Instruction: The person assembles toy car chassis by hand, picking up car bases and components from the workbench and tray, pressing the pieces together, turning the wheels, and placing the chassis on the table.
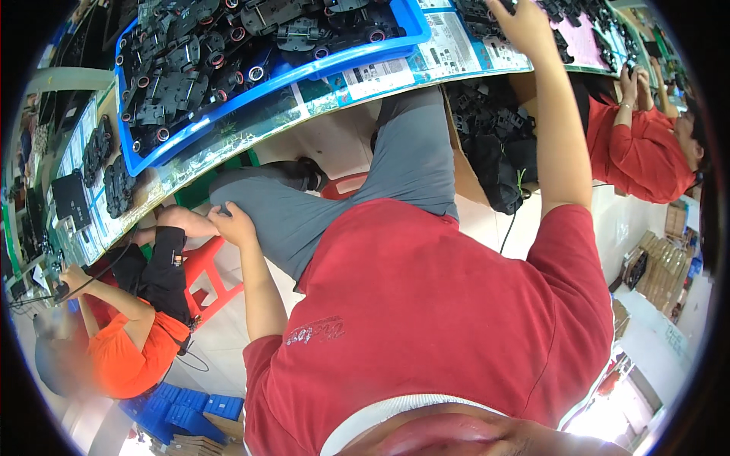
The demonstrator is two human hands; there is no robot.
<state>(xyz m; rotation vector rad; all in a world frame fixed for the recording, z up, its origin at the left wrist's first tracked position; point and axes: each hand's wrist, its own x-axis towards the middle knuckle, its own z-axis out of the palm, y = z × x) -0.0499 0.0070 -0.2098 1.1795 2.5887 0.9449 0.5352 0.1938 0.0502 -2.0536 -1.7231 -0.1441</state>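
Note:
My left hand rests low by my left thigh, below the table edge. Its fingers are curled in; whatever may be between them is too small to make out. My right arm stretches up to the table, where my right hand is partly cut off by the top of the picture. Its thumb and fingers close around a dark plastic part, little of which shows. Beside it lie more black plastic parts. A blue tray left of that hand is heaped with black toy-car-like chassis, some with red-ringed wheels.
Printed sheets cover the table. More chassis and a flat black box lie left of the tray. A carton of black parts stands under the table. Co-workers in orange and red sit either side.

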